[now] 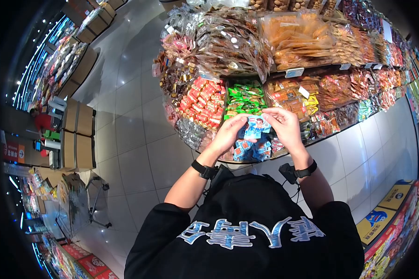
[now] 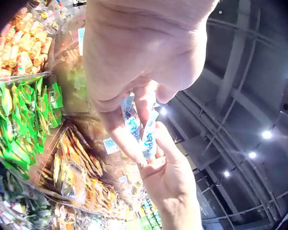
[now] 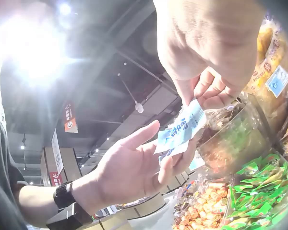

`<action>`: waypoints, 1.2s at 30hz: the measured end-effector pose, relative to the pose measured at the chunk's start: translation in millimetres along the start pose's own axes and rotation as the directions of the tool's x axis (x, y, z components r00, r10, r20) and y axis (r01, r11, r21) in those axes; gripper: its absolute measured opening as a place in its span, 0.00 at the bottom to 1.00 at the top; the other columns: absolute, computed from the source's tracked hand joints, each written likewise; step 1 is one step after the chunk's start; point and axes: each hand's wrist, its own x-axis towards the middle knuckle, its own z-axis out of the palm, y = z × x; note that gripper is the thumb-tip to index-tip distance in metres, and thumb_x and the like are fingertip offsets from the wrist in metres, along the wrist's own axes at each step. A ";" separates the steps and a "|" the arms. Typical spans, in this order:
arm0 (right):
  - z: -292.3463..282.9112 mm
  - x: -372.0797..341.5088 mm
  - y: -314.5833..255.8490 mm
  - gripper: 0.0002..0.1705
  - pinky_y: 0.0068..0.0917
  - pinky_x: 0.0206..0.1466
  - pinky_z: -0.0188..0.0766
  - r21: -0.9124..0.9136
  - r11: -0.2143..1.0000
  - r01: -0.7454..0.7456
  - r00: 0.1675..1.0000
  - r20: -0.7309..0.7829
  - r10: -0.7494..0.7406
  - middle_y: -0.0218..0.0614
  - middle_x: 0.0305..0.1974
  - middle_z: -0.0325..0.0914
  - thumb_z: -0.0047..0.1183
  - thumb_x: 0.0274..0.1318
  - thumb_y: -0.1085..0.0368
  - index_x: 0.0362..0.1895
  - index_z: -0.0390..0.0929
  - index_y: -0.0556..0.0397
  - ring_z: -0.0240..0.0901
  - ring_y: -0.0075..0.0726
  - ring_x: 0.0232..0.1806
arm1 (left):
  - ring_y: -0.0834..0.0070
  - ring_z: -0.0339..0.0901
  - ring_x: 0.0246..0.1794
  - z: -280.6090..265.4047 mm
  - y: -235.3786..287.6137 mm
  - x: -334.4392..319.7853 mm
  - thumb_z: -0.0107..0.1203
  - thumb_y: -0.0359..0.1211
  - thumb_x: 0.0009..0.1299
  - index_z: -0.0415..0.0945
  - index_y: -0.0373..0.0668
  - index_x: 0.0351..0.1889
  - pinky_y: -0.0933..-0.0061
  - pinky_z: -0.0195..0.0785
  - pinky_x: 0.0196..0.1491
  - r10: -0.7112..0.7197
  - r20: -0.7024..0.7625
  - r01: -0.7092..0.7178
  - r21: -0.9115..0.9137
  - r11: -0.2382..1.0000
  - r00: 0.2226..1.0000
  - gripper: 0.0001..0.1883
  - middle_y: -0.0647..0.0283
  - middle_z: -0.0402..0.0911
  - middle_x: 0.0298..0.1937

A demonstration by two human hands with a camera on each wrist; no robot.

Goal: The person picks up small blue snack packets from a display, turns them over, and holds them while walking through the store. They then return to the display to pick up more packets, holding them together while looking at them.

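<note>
Small blue-and-white snack packets (image 1: pixel 257 127) are held between both hands, over the front edge of a candy display. My right hand (image 1: pixel 286 130) pinches one upper corner between thumb and fingertips. At the other side my left hand (image 1: pixel 228 136) holds them, its fingers curled behind. Two packets overlap in the right wrist view, the front one (image 3: pixel 180 132) printed with blue characters. From the left wrist, a packet (image 2: pixel 132 125) shows between the left fingers, right by the right fingertips. More blue packets (image 1: pixel 249 151) lie in the bin just below the hands.
Green packets (image 1: pixel 244 98) fill the bin ahead, with red-wrapped sweets (image 1: pixel 202 102) to its left. Large bagged snacks (image 1: pixel 307 39) are stacked on the raised tier behind. A counter (image 1: pixel 77 132) with a person in red stands left across the tiled floor (image 1: pixel 125 107).
</note>
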 end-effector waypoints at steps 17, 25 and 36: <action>97.9 23.2 -0.3 0.10 0.23 0.51 0.75 0.028 0.999 0.026 0.996 -0.083 -0.024 0.41 0.41 0.84 0.54 0.63 0.73 0.47 0.81 0.64 0.81 0.27 0.45 | 0.77 0.73 0.54 -86.3 59.2 -12.9 0.49 0.26 0.76 0.76 0.34 0.53 0.74 0.66 0.57 0.212 0.149 -0.256 0.432 0.865 0.966 0.11 0.62 0.77 0.51; 115.5 28.9 13.4 0.08 0.25 0.52 0.77 0.062 0.981 0.184 0.973 -0.157 -0.172 0.43 0.41 0.84 0.54 0.62 0.77 0.46 0.77 0.64 0.81 0.30 0.45 | 0.76 0.73 0.55 -102.5 66.2 -9.5 0.52 0.25 0.73 0.68 0.37 0.62 0.72 0.66 0.60 0.248 0.174 -0.299 0.404 0.865 0.953 0.19 0.61 0.75 0.54; 119.6 30.3 37.0 0.10 0.22 0.42 0.76 0.076 0.997 -0.010 0.944 -0.328 0.035 0.40 0.41 0.84 0.53 0.65 0.69 0.46 0.81 0.62 0.80 0.24 0.37 | 0.73 0.79 0.43 -109.1 49.0 7.8 0.56 0.23 0.69 0.67 0.42 0.61 0.66 0.84 0.35 -0.077 -0.019 0.079 0.148 0.986 0.997 0.22 0.61 0.77 0.48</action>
